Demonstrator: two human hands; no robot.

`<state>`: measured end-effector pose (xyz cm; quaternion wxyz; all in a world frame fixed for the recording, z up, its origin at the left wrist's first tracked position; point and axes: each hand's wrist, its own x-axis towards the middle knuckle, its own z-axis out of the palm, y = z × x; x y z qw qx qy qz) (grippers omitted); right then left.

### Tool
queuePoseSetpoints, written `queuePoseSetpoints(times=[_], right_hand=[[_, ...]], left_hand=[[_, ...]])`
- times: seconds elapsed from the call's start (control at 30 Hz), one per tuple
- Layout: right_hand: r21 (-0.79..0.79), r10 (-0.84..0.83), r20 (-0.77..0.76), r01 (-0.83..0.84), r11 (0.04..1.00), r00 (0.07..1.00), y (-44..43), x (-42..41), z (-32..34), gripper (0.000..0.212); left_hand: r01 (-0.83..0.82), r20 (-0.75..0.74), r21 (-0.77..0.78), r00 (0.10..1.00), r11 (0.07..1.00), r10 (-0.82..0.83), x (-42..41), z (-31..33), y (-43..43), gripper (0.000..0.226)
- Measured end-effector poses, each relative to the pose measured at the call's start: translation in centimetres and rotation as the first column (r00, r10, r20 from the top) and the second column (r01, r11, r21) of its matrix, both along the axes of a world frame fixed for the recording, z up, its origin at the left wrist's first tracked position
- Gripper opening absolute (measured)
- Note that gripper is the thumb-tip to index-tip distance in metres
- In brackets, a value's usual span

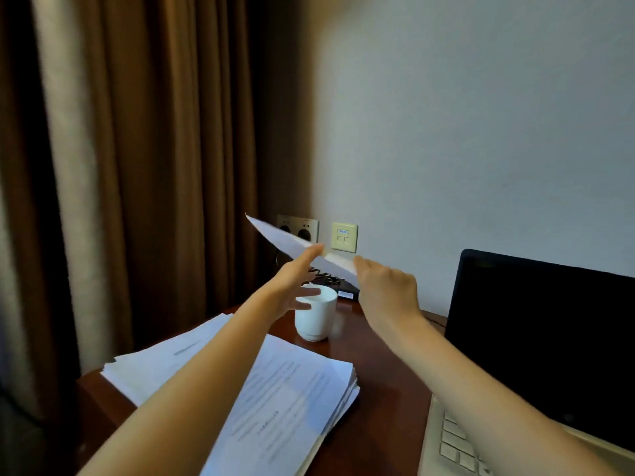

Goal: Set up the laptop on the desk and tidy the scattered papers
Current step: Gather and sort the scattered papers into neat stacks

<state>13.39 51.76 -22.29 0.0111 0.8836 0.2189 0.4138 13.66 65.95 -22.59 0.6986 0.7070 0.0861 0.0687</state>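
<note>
Loose sheet (281, 237) held tilted in the air above the mug (314, 316), blurred. The right hand (388, 290) gripped its right end, fingers curled. The left hand (292, 283) was released, fingers straight, one tip touching the sheet. The laptop (536, 338) stood open, screen dark, on the right of the table (388, 372). The paper stack (292, 389) lay left of it.

I count two hands, my left hand (292, 280) and my right hand (388, 286), with one loose sheet (285, 240) between them. The one table (385, 389) carries two stacks of paper, the left stack (165, 359) and the right stack (299, 383), one white mug (314, 316) and one open laptop (536, 338). The wall has two plates: one double power socket (298, 228) and one data-port plate (344, 237).
</note>
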Motion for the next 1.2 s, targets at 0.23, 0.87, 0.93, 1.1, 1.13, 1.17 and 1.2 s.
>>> queuePoseSetpoints(times=[0.23,0.87,0.93,1.1,1.13,1.17,1.2], right_hand=[[-0.073,0.136,0.037,-0.133,0.988,0.990,2.1,-4.5,-5.0,0.053],[-0.199,0.275,-0.598,-0.472,0.859,0.752,3.4,-12.0,-10.8,0.042],[0.034,0.315,-0.720,-0.422,0.906,0.619,3.1,-12.1,-10.5,0.051],[0.550,0.441,-0.693,0.023,0.835,0.571,3.1,-10.4,-10.4,0.027],[0.623,0.456,-0.697,0.152,0.767,0.553,3.0,-10.1,-10.3,0.039],[0.721,0.541,-0.677,0.300,0.625,0.499,2.8,-9.9,-10.1,0.049],[0.775,0.645,-0.626,0.435,0.457,0.438,2.6,-9.9,-9.6,0.053]], left_hand=[[-0.255,0.000,-0.143,0.966,0.956,0.258,-5.1,-1.6,5.3,0.016],[-0.533,-0.184,0.429,0.739,0.730,0.648,-11.6,-8.9,11.9,0.074],[-0.534,-0.163,0.502,0.714,0.680,0.681,-11.7,-9.6,11.5,0.085],[-0.255,-0.008,0.898,0.804,0.359,0.594,-11.6,-10.7,11.6,0.072],[-0.178,-0.044,0.922,0.834,0.343,0.551,-11.4,-11.2,11.8,0.068],[-0.124,-0.083,0.929,0.848,0.348,0.523,-11.3,-11.8,12.0,0.065],[-0.103,-0.104,0.927,0.854,0.362,0.510,-11.2,-12.4,12.1,0.064]])
